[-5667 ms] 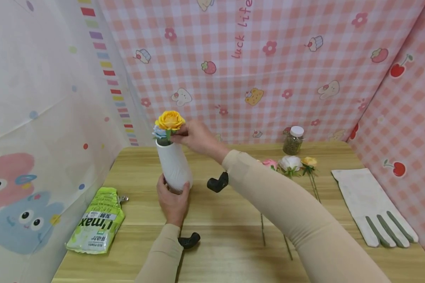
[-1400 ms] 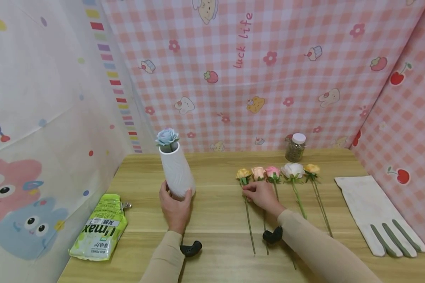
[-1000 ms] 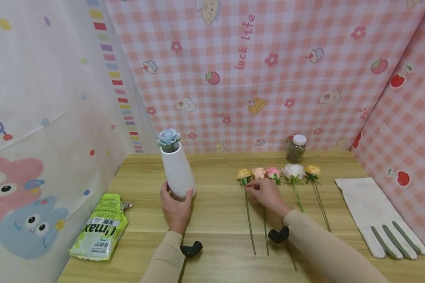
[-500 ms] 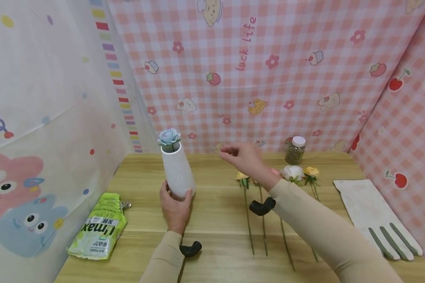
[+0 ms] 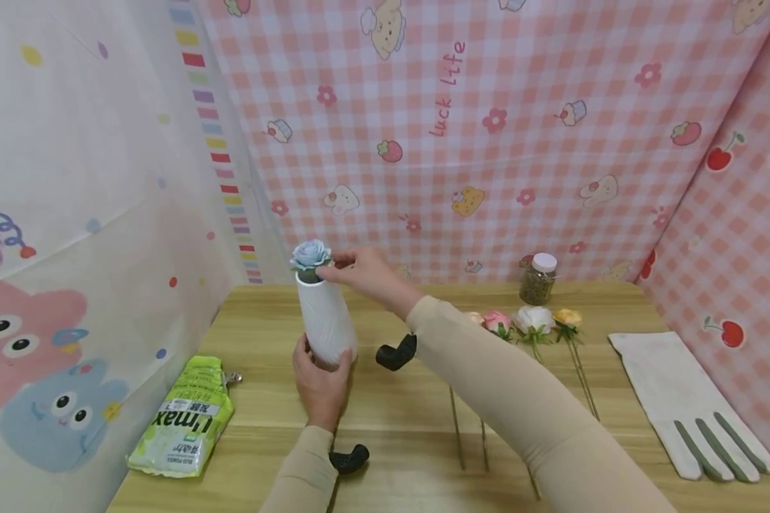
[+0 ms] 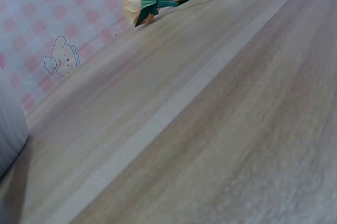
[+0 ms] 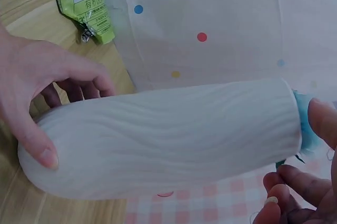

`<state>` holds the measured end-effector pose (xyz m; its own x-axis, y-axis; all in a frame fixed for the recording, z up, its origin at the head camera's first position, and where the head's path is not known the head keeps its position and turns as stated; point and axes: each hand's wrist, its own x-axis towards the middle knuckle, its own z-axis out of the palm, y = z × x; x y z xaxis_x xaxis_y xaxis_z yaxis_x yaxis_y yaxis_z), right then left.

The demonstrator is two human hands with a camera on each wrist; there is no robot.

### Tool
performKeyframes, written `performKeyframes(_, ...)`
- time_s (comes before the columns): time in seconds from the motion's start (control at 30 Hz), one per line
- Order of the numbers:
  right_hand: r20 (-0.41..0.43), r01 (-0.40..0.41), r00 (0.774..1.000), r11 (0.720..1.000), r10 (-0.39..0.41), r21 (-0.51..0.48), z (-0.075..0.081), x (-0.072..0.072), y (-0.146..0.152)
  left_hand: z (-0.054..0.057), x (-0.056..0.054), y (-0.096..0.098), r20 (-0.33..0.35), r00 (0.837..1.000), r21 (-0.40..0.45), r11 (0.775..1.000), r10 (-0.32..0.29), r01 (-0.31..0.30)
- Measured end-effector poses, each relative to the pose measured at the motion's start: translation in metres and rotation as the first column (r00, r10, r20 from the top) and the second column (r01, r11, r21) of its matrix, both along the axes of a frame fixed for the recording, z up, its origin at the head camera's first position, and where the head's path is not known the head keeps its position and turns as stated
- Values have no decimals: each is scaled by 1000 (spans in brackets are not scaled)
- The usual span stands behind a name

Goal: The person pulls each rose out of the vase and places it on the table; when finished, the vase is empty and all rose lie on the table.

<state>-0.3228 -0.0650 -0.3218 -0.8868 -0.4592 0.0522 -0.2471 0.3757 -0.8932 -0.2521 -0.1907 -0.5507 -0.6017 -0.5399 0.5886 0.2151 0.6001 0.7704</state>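
Note:
A white ribbed vase (image 5: pixel 327 320) stands on the table, and its lower part is held between the thumb and fingers of my left hand (image 5: pixel 323 388). One light-blue rose (image 5: pixel 311 254) sits in the vase mouth, its stem mostly hidden inside. My right hand (image 5: pixel 368 274) is at the rose's right side, just over the rim. In the right wrist view, a gap separates the right thumb (image 7: pixel 324 121) from the other fingers, with blue petals seen between. Whether the fingertips touch the rose is unclear. The left wrist view shows only the vase's edge (image 6: pixel 10 124).
Right of the vase lie several roses, including a pink one (image 5: pixel 497 322), a white one (image 5: pixel 534 319) and a yellow one (image 5: pixel 567 317); my sleeve covers some. A lidded jar (image 5: pixel 539 281) stands behind, gloves (image 5: pixel 686 399) lie right, and a clipped green bag (image 5: pixel 182 420) lies left.
The yellow rose seen in the vase earlier now lies beside the other roses. My right hand has let it go and moved left to the blue rose. My left hand stays on the vase.

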Motion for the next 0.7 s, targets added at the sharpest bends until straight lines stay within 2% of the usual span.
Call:
performKeyframes(0.13, 30, -26, 999, 999, 26, -19, -1, 0, -11, 0, 1, 0, -4, 1000, 1, 1000, -3, 3)
performKeyframes(0.27, 16, -37, 999, 999, 37, -21, -2, 1, -17, 0, 2, 1, 6, 1000, 3, 1000, -4, 4)
performKeyframes(0.7, -118, -38, 992, 999, 39, 13, 4, 8, -31, 3, 2, 0, -12, 1000, 14, 1000, -6, 6)
